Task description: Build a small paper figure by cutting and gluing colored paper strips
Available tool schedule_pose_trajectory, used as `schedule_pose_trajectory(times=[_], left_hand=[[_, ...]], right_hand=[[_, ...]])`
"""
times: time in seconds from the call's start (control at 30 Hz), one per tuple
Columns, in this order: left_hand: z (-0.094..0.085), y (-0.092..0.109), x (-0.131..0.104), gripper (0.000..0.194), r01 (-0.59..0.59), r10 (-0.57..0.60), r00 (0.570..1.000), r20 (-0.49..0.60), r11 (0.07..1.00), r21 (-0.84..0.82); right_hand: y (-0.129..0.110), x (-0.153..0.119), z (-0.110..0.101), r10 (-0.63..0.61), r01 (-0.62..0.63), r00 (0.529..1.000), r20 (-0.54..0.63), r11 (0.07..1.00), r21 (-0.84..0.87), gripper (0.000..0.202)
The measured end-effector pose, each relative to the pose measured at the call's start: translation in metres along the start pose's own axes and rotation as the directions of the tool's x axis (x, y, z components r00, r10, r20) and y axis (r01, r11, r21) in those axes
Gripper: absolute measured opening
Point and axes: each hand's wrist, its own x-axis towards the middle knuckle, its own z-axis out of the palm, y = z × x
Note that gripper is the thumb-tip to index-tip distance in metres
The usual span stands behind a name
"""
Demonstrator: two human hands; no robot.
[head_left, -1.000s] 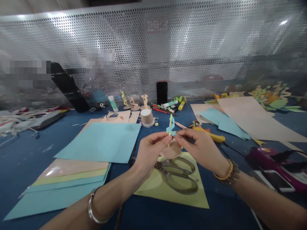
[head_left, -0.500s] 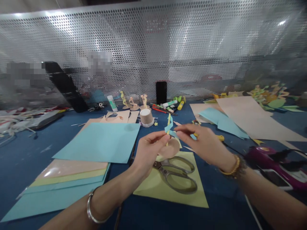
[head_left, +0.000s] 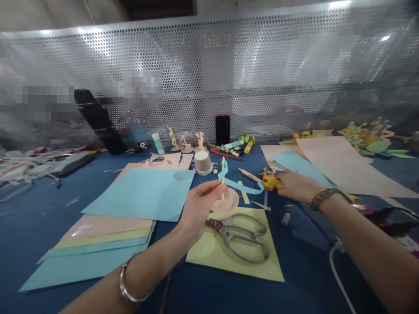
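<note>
Between thumb and fingers, my left hand (head_left: pixel 200 205) pinches a thin yellow paper stick (head_left: pixel 223 168). A blue paper strip (head_left: pixel 245 187) curls round the stick and trails to the right. Below the fingertips is a round pale paper disc (head_left: pixel 229 201). My right hand (head_left: pixel 293 185) is at the yellow glue gun (head_left: pixel 270 181), fingers closed around its rear part. Grey-handled scissors (head_left: pixel 244 233) lie on a yellow-green sheet (head_left: pixel 209 257) in front of my left hand.
Blue sheets (head_left: pixel 140 192) and a coloured paper stack (head_left: pixel 94 244) lie left. A paper cup (head_left: pixel 203 162), small paper figures (head_left: pixel 185 144), glue sticks and a standing phone (head_left: pixel 223 129) are behind. Large pale sheets (head_left: pixel 340 168) and a white cable (head_left: pixel 338 279) are right.
My right hand has left the blue strip and moved right to the yellow glue gun. The strip now hangs out loosely to the right. My left hand still pinches the stick.
</note>
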Motion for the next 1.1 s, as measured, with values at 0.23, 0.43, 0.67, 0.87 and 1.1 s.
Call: schedule_pose_trajectory(times=[0.23,0.43,0.67,0.87,1.1], left_hand=[[-0.009,0.006,-0.009,0.026,0.001,0.000,1.000,0.025,1.000,-0.016],[-0.010,0.010,-0.010,0.024,-0.010,0.012,0.999,0.047,0.999,-0.042],[-0.008,0.011,-0.012,0.024,0.020,-0.014,0.998,0.062,0.996,-0.083],[-0.009,0.008,-0.010,0.022,0.003,0.010,0.994,0.106,0.993,-0.118],[-0.007,0.007,-0.013,0.020,0.025,-0.011,0.992,0.126,0.994,-0.110]], right_hand=[[-0.001,-0.012,-0.034,0.034,-0.014,0.982,-0.185,0.994,0.106,0.025],[-0.022,-0.058,-0.087,0.030,0.119,0.913,-0.408,0.934,0.336,0.025],[-0.076,-0.087,-0.055,-0.164,0.175,0.980,-0.115,0.418,0.891,0.029],[-0.078,-0.084,-0.035,-0.204,0.183,0.974,-0.103,0.426,0.886,0.043],[-0.087,-0.086,-0.038,-0.073,0.178,0.984,-0.163,0.425,0.887,0.018]])
